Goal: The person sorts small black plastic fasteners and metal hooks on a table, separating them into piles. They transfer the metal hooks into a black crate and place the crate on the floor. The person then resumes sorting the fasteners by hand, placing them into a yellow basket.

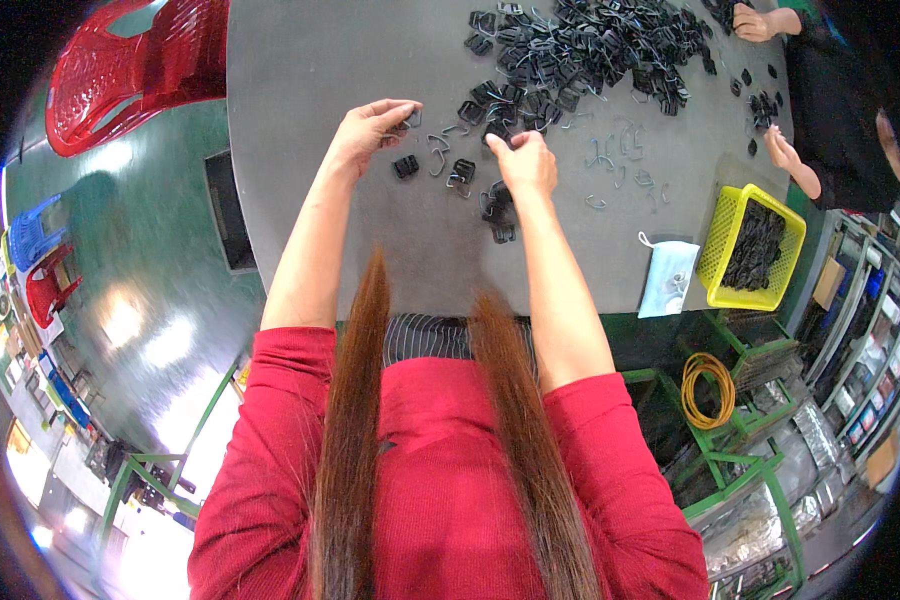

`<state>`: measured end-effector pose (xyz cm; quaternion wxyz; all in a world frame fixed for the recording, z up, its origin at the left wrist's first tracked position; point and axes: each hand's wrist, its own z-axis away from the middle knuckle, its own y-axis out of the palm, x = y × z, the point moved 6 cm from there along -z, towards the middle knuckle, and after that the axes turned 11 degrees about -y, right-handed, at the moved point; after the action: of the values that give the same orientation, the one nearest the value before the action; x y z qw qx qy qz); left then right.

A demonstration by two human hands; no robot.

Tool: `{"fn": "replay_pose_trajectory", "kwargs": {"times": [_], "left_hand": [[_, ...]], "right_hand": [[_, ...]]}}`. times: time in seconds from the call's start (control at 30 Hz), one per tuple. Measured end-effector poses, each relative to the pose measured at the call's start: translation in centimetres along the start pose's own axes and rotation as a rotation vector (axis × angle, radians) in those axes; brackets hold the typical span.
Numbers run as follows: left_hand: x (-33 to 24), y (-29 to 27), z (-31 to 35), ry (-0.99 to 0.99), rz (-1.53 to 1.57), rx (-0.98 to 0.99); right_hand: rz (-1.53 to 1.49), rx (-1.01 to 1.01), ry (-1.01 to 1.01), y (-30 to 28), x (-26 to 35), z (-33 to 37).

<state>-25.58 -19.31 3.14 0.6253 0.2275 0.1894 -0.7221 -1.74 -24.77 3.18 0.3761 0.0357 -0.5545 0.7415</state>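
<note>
Above the grey table my left hand (368,135) is closed, its thumb and fingers pinching a small bent wire hook (413,119). To the right, my right hand (526,165) pinches a black plastic buckle (497,131) at the near edge of a big heap of black buckles (610,50), many with wire hooks on them. Between my hands lie a loose black buckle (405,167), another buckle with a hook (461,172) and loose wire hooks (437,160). A few more buckles (503,233) lie beside my right wrist.
Loose wire hooks (602,152) are scattered right of my right hand. Further right are a light blue face mask (670,275) and a yellow basket (713,262) of black parts. A co-worker's hands (785,155) handle pieces at the right edge. A red chair (160,60) stands left.
</note>
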Motion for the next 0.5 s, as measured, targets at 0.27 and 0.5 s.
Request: {"fn": "replay_pose_trajectory", "kwargs": {"times": [0.27,0.5], "left_hand": [[0.0,-0.1,-1.3,0.2,-0.691,-0.252],[0.5,-1.6,-0.6,0.208,-0.708,-0.306]], "right_hand": [[-1.16,0.326,0.093,1.6,-1.7,-1.0],[-1.249,0.54,0.087,-0.4,-0.9,1.4]]}}
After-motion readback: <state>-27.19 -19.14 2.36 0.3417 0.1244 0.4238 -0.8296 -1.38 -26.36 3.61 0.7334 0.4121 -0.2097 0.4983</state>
